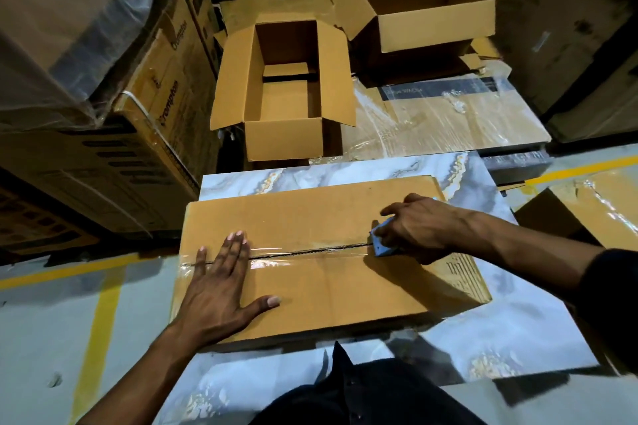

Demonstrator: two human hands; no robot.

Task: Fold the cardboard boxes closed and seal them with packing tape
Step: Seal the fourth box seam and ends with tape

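Closed box: I see one cardboard box [310, 252] at centre frame, flaps folded down flat, lying on a marble-patterned table [500, 338].
Seam: the two top flaps meet in a dark line running left to right across the lid.
Tape: clear packing tape [276, 257] glints over the seam from the box's left edge to the dispenser; right of the dispenser the seam is hidden by the hand.
Left hand: left hand [221, 286] lies flat on the lid at lower left of centre, fingers straight and spread, pressing tape and flaps down.
Right hand: right hand [411, 228] at right of centre, fingers curled around a blue tape dispenser [379, 241] that sits on the seam.
Done so far: this box is folded shut and, I judge, mostly taped along the top seam.
Left on this box: carry the tape to the right edge, cut it, smooth it down.
Open boxes: two more wait in the upper half of the frame, one upright box [286, 86] at upper centre with flaps splayed, another [428, 7] at upper right; neither is folded or taped.
Overall: I reckon the job is early, with the first box not yet finished.
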